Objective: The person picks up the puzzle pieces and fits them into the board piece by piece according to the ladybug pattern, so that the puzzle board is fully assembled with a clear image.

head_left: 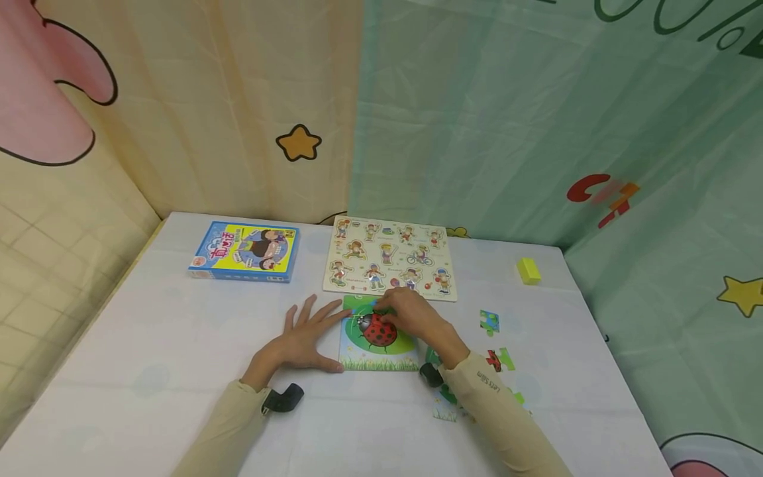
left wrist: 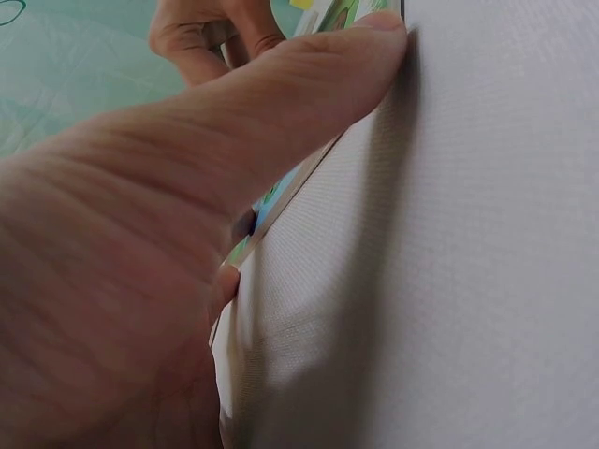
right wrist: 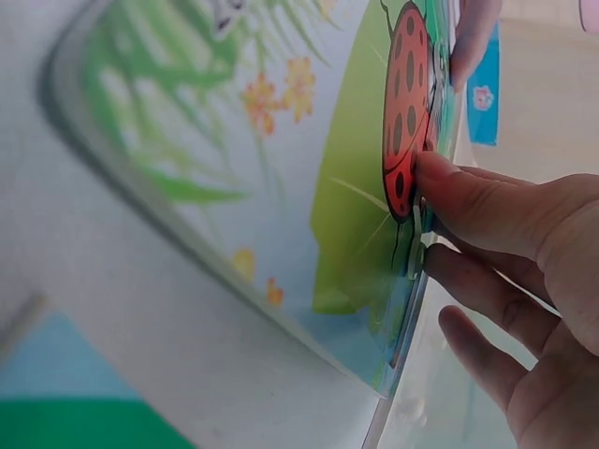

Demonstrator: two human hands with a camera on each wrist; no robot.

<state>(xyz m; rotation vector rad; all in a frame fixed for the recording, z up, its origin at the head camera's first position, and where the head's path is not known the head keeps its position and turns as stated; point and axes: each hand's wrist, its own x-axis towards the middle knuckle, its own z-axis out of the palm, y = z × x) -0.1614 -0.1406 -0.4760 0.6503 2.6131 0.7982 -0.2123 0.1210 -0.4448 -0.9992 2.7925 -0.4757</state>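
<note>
A square ladybug picture board [head_left: 381, 363] lies on the white table in the head view. My right hand [head_left: 414, 318] is over its upper right part; in the right wrist view the thumb and fingers of that hand [right wrist: 524, 253] pinch a thin puzzle piece [right wrist: 416, 248] at the edge of the red ladybug [right wrist: 404, 103]. My left hand [head_left: 306, 341] lies spread at the board's left side, with its thumb and a fingertip touching the edge. Loose puzzle pieces, among them a blue and green one [head_left: 489, 322] and a red and green one [head_left: 499, 359], lie right of the board.
Behind the board lies a wooden board with small figures [head_left: 387, 255]. A blue and yellow box [head_left: 246, 252] is at the back left, and a yellow block [head_left: 528, 271] at the back right. More pieces [head_left: 444, 414] are partly covered by my right sleeve [head_left: 501, 414].
</note>
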